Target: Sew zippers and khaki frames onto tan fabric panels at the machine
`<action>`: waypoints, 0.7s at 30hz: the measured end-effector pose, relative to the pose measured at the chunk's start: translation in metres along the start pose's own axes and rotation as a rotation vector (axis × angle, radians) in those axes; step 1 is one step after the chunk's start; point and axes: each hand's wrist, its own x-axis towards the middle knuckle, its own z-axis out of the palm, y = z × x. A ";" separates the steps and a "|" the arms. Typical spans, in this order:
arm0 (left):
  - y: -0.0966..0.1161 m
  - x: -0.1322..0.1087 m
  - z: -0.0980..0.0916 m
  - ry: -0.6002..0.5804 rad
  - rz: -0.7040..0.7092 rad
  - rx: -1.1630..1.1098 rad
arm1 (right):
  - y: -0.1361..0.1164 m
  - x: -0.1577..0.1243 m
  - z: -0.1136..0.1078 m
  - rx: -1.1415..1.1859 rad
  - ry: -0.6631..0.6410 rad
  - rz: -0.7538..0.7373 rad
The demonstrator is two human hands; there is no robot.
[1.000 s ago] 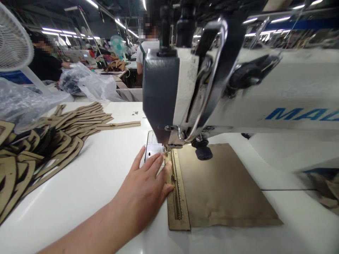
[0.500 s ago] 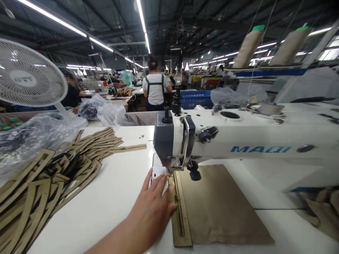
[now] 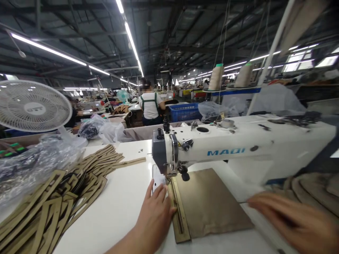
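Note:
My left hand [image 3: 156,208] lies with spread fingers at the left edge of a tan zipper strip [image 3: 183,225], its thumb touching the strip. The strip runs under the needle area of a white sewing machine [image 3: 227,143], along the left side of a flat brown fabric panel [image 3: 212,201]. A slim metal plate [image 3: 158,180] is set in the table by my fingertips. At the right, my right hand [image 3: 293,218] is smeared by motion, beyond the panel's right edge and near a heap of brown fabric [image 3: 312,187]. Whether it holds anything does not show.
A pile of tan strips with openings [image 3: 53,201] covers the table's left, beside clear plastic bags [image 3: 39,158] and a white fan [image 3: 37,107]. Thread cones [image 3: 215,77] stand behind the machine. A person [image 3: 150,102] faces away near a blue crate [image 3: 185,112].
My right hand has come into view at the right. The view has tilted up and shifted, showing more of the machine. My left hand stays beside the zipper strip.

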 end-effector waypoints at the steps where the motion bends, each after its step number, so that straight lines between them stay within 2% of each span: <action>1: 0.000 -0.001 0.002 0.033 0.009 -0.004 | -0.012 0.008 0.015 0.042 -0.069 -0.118; 3: -0.002 -0.003 0.007 0.082 0.051 -0.003 | -0.037 0.025 0.050 0.096 -0.295 -0.274; 6: -0.006 -0.006 0.017 0.142 0.103 -0.001 | -0.066 0.045 0.094 0.094 -0.483 -0.210; 8: -0.010 -0.006 0.023 0.175 0.114 -0.023 | -0.073 0.049 0.109 0.061 -0.573 -0.183; 11: -0.013 -0.006 0.028 0.175 0.113 -0.048 | -0.073 0.048 0.112 0.018 -0.665 -0.179; 17: -0.010 -0.003 0.024 0.168 0.099 -0.043 | -0.069 0.049 0.106 0.059 -0.669 -0.139; 21: -0.007 -0.003 0.022 0.176 0.086 -0.066 | -0.069 0.047 0.106 0.066 -0.657 -0.162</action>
